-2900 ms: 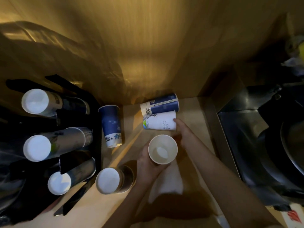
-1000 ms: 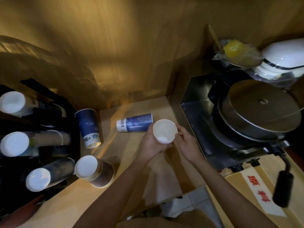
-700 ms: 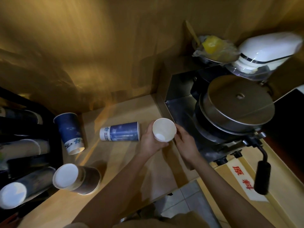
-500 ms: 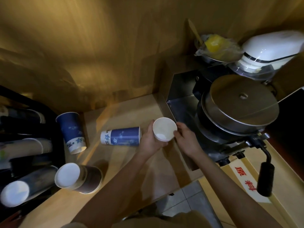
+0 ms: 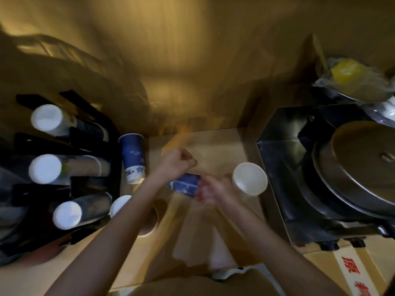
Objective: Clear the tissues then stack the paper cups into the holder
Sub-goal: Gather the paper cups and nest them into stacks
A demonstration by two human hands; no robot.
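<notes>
A blue paper cup [image 5: 184, 186] lies on its side in the middle of the wooden counter [image 5: 215, 146]. My right hand [image 5: 210, 191], blurred, closes on its right end. My left hand [image 5: 177, 161] hovers just above the cup's left part, fingers curled with nothing visible in them. A white cup stack [image 5: 250, 179] stands upright and free to the right of my hands. The black holder [image 5: 94, 184] on the left carries three lying cup stacks [image 5: 46, 168]. An upturned blue cup [image 5: 133, 159] stands beside the holder. My left forearm partly hides another lying stack [image 5: 119, 207]. A pale tissue-like sheet [image 5: 221, 251] lies near the front edge.
A steel machine [image 5: 277, 167] with a round lid [image 5: 359, 167] fills the right side, close to the white cup stack. A plastic bag with something yellow [image 5: 348, 74] sits behind the machine. A cardboard box with red characters [image 5: 352, 274] is at the lower right. A wooden wall closes the back.
Both hands have let go of the white cup stack, which now stands on the counter by the machine. They moved left to the lying blue cup. The view swung back to the left.
</notes>
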